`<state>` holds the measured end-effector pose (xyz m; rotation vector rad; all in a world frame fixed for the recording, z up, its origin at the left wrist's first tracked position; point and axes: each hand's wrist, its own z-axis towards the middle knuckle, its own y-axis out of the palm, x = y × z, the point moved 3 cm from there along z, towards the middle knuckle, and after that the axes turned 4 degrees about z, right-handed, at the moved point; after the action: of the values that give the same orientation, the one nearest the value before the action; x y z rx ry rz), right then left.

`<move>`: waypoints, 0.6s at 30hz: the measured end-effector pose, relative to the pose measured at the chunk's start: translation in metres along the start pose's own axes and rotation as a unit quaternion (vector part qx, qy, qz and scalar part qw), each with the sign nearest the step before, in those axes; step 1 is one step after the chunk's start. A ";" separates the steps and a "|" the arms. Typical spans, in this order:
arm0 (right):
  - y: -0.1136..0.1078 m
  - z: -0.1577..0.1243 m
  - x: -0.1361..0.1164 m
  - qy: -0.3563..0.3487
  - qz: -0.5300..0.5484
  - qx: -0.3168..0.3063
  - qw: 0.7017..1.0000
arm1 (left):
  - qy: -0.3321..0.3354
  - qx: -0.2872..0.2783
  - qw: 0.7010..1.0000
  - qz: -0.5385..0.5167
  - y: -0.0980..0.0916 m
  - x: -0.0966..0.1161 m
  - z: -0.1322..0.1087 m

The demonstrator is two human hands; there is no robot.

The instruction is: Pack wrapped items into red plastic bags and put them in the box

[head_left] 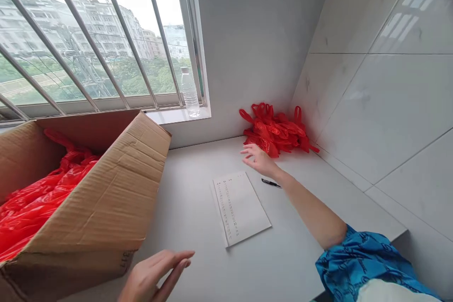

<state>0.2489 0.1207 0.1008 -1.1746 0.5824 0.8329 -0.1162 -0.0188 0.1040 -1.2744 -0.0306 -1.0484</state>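
My right hand (259,158) is stretched out over the grey counter, fingers spread and holding nothing. It hovers just in front of a heap of red plastic bags (278,131) in the far corner. A black pen (271,182) lies under my right wrist, beside a printed sheet of paper (240,207). My left hand (159,273) is low at the front edge, fingers straight and together, empty, next to the lower corner of a large cardboard box (106,207). The box is open and holds more red plastic (31,198).
A clear plastic water bottle (190,93) stands on the window sill behind metal bars (106,47). Tiled walls (382,104) close the counter (184,207) at the right and back. The counter's edge drops off at the lower right.
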 end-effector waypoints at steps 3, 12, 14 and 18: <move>-0.030 0.042 0.029 0.058 -0.045 0.093 0.993 | -0.020 -0.012 0.999 -0.023 0.033 0.000 -0.011; -0.050 0.059 0.047 0.021 0.005 0.155 0.988 | -0.081 -0.055 0.992 -0.085 0.055 -0.002 -0.022; -0.055 0.052 0.032 -0.020 0.038 0.160 0.986 | -0.091 -0.065 0.990 -0.089 0.054 -0.006 -0.024; -0.053 0.024 0.003 -0.075 0.174 0.133 0.973 | -0.108 -0.074 0.988 -0.086 0.051 -0.010 -0.019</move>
<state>0.2933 0.1356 0.1355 -0.7663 0.7614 1.0940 -0.0983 -0.0317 0.0529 -1.5388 -0.2355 -1.0709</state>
